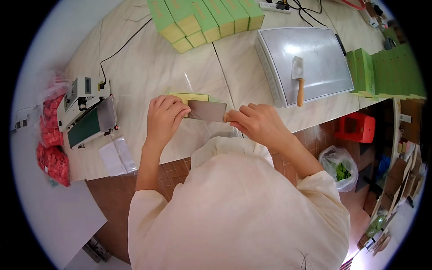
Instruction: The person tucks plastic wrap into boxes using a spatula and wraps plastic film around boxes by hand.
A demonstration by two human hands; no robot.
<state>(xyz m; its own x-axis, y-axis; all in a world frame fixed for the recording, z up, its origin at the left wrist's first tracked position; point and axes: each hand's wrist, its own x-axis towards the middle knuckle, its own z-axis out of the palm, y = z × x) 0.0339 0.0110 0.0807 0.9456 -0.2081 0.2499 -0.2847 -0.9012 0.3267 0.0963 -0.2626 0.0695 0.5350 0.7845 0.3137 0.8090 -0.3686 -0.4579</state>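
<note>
A flat greyish rectangular blade or plate (pixel 207 110) is held level between my two hands, over a yellow-green box (pixel 198 96) on the marbled table. My left hand (pixel 165 118) pinches the plate's left end with closed fingers. At its right end, my right hand (pixel 256 121) is closed on a small light-brown end piece, mostly covered by the fingers. The plate hides much of the box. Farther right, a scraper with a wooden handle (pixel 300 92) lies on a silver-topped machine (pixel 310 54).
Green boxes (pixel 216 20) are stacked at the back, with more green boxes (pixel 382 72) at the right. A sealing machine (pixel 90 110), red bags (pixel 51 135) and clear plastic sleeves (pixel 118 157) are at the left. A red stool (pixel 355 127) and a bag-lined bin (pixel 338 168) stand below right.
</note>
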